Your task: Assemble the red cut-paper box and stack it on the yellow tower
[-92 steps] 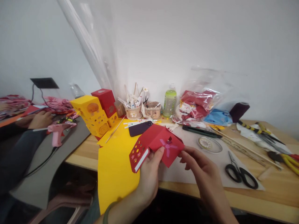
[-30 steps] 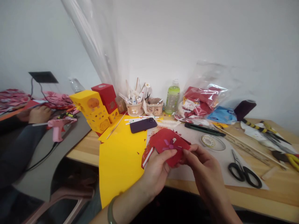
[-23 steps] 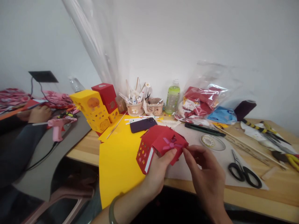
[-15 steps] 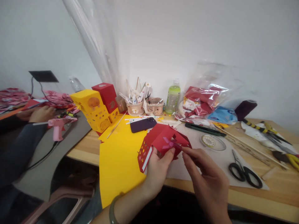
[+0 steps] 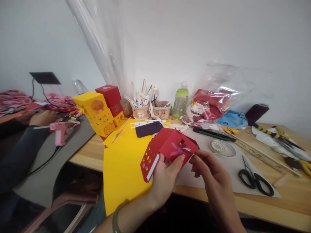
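A folded red cardstock box (image 5: pixel 167 145) with small cut-out shapes and a white strip along one edge is tilted over the table. My left hand (image 5: pixel 167 178) is closed round its lower edge, the thumb lying on the front panel. Beside that thumb, a purple paper decoration (image 5: pixel 178 149) shows on the panel near a cut-out opening. My right hand (image 5: pixel 211 174) has its bent fingers at the box's right edge, thumb and index finger close together on it. Part of those fingertips is hidden behind the cardstock.
Yellow cardstock (image 5: pixel 123 174) lies under the box's left side, near a dark phone (image 5: pixel 149 129). Scissors (image 5: pixel 255 179) and a tape roll (image 5: pixel 217 146) lie at right. Yellow box (image 5: pixel 94 111), pen baskets (image 5: pixel 161 111) and bottle (image 5: pixel 181 100) stand behind. A co-worker's arm (image 5: pixel 29 145) is left, by a pink glue gun (image 5: pixel 59 129).
My right hand has shifted from the purple decoration to the box's right edge, its fingers curling more. The box has turned slightly, so more of its front panel shows. My left hand keeps its hold.
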`<state>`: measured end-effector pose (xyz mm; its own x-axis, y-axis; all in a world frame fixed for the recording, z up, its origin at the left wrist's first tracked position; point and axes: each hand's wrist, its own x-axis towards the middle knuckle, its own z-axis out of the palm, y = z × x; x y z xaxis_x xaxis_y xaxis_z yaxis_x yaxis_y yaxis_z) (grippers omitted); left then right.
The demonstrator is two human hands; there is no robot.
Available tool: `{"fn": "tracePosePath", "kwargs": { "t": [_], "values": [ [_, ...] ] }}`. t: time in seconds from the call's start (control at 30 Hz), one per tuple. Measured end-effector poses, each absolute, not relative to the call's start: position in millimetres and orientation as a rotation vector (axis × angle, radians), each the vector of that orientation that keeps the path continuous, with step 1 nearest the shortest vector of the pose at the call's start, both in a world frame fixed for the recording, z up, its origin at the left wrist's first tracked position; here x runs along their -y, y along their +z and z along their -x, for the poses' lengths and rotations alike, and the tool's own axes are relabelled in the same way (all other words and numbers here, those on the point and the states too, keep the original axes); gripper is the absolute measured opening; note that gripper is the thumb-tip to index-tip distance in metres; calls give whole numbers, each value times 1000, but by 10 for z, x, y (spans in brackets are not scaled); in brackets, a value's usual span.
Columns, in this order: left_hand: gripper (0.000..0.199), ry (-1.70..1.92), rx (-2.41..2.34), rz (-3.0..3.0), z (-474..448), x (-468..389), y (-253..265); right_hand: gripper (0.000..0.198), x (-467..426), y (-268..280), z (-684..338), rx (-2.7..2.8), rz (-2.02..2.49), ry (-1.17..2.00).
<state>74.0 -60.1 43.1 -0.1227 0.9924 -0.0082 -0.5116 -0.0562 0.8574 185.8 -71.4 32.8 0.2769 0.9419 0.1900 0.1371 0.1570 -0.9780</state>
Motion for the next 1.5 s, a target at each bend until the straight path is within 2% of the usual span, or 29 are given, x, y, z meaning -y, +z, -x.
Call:
{"fn": "tracePosePath", "kwargs": {
  "t": [0.13, 0.33, 0.5, 0.67, 0.93, 1.2, 1.5],
  "values": [
    [18, 1449, -794, -772, -732, 634, 453, 25, 665, 307, -1851, 1199, 1170, 988],
    [28, 1407, -764, -612, -703, 646, 426, 25, 674, 301, -1844, 1174, 1137, 952],
    [26, 1362, -700, -550, -694, 630, 465, 27, 685, 307, -1859, 1174, 1150, 944],
    [25, 1363, -660, -568, -705, 627, 432, 18, 693, 310, -1848, 1103, 1086, 1022],
    [15, 1367, -588, -557, -714, 617, 420, 23, 662, 257, -1868, 1069, 1004, 1187],
    [27, 1446, -688, -638, -735, 631, 395, 24, 674, 289, -1886, 1190, 998, 1118],
    [23, 1405, -811, -882, -694, 690, 348, 28, 674, 292, -1893, 1187, 977, 1085]
  ]
}}
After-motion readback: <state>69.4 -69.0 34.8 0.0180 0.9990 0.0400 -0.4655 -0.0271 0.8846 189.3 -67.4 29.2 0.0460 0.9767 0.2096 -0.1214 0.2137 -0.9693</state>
